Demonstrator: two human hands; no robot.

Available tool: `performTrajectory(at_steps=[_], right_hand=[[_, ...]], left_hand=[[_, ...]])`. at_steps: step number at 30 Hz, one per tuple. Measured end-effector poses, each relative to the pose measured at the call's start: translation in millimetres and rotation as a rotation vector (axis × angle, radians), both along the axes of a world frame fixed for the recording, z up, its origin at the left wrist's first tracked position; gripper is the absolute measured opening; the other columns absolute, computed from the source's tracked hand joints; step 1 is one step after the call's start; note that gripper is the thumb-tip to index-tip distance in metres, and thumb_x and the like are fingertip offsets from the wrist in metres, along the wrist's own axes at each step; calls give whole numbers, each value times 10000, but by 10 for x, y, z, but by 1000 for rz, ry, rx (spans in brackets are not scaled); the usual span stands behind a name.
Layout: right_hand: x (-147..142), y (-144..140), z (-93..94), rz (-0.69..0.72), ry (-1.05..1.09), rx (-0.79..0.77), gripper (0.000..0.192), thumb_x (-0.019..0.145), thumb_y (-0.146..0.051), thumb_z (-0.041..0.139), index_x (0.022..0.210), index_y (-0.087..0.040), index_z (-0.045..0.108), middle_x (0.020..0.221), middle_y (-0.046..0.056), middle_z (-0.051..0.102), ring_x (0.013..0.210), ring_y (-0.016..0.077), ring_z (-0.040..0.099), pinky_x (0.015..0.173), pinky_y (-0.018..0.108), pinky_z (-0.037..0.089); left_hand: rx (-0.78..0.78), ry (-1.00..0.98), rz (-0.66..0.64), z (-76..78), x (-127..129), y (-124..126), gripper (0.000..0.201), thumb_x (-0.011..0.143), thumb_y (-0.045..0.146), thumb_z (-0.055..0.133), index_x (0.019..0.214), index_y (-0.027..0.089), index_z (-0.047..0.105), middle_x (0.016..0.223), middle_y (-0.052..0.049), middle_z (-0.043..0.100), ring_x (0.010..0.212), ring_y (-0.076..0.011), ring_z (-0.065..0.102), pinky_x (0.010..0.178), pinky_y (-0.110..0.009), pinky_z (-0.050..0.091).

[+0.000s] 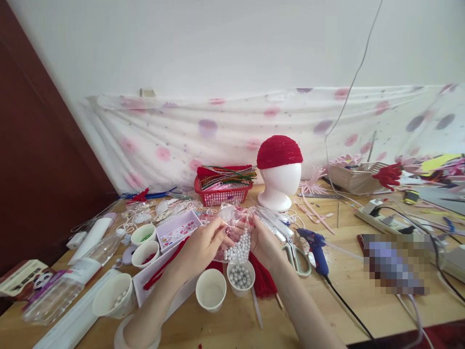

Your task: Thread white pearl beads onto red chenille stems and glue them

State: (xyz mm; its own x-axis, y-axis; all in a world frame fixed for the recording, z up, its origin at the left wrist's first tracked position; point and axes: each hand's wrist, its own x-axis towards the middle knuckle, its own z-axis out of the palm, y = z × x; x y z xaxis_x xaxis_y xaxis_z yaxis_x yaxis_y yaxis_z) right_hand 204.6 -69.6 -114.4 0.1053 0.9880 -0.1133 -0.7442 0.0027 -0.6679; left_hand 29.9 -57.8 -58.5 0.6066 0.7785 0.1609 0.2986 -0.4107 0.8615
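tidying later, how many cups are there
5: green-filled cup and red-filled cup beside the lilac box, white-bead cup lower left, empty cup and silver-bead cup front centre. Others may be hidden.

Soft, fairly bright light fell evenly on the white wall (pixel 232 43) and wooden tabletop (pixel 308 310), leaving the reddish-brown panel (pixel 32 131) at the left much darker. Small glints broke across the clear plastic bag (pixel 228 211) and the plastic bottle (pixel 85 266), which looked smeared and stretched near the lower-left edge. Wide-angle distortion slanted the panel steeply, fine detail looked soft, and a mosaic patch (pixel 394 264) of coarse pixels masked an area at the right.
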Motion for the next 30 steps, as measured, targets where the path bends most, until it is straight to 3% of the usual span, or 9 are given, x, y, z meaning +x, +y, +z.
performTrajectory(at_steps=[6,9,13,17,20,27,30], right_hand=[[-88,-103,-64,87,-63,-4,318,859,-457,656,984,-165,681,886,88,760,880,266,720,697,374,590],[-133,-170,-70,117,-132,-30,381,848,-512,658,1031,-179,686,874,81,754,782,247,720,557,312,570],[-135,-179,-61,67,-253,-29,400,797,-551,694,957,-184,701,772,50,724,621,202,668,363,205,450],[-145,-148,-57,3,-401,30,417,740,-595,734,832,-192,679,704,6,661,512,154,576,311,186,401],[-184,-145,-55,-76,-508,81,424,774,-629,689,759,-208,635,588,-41,570,428,120,470,308,191,360],[-182,-230,-118,-172,-782,136,444,852,-640,595,705,-225,535,538,-68,446,414,121,373,363,241,314],[-162,-250,-167,-168,-899,175,426,913,-596,537,719,-218,530,601,-50,461,516,140,422,463,252,355]], left_hand=[[63,-90,61,-8,136,82,165,981,377,365,901,250,432,853,-68,789,697,-216,729,688,-324,524],[74,-122,75,-7,151,73,175,983,401,373,913,251,431,885,-70,790,691,-207,726,656,-304,524],[40,-137,11,-16,67,23,170,987,397,386,920,251,441,908,-71,791,725,-204,741,692,-299,525],[-56,-135,-70,-16,-60,-23,163,981,389,423,913,249,472,929,-64,787,765,-216,754,703,-300,531],[-91,-167,-51,-38,-152,-66,191,969,420,461,904,250,517,934,-57,785,810,-221,753,685,-284,531],[-92,-176,-16,-328,-345,-242,236,963,367,496,969,228,686,1016,-69,773,901,-221,737,811,-307,545],[-42,-174,16,-486,-374,-275,255,963,339,502,945,214,724,953,-64,780,869,-210,738,792,-289,541]])
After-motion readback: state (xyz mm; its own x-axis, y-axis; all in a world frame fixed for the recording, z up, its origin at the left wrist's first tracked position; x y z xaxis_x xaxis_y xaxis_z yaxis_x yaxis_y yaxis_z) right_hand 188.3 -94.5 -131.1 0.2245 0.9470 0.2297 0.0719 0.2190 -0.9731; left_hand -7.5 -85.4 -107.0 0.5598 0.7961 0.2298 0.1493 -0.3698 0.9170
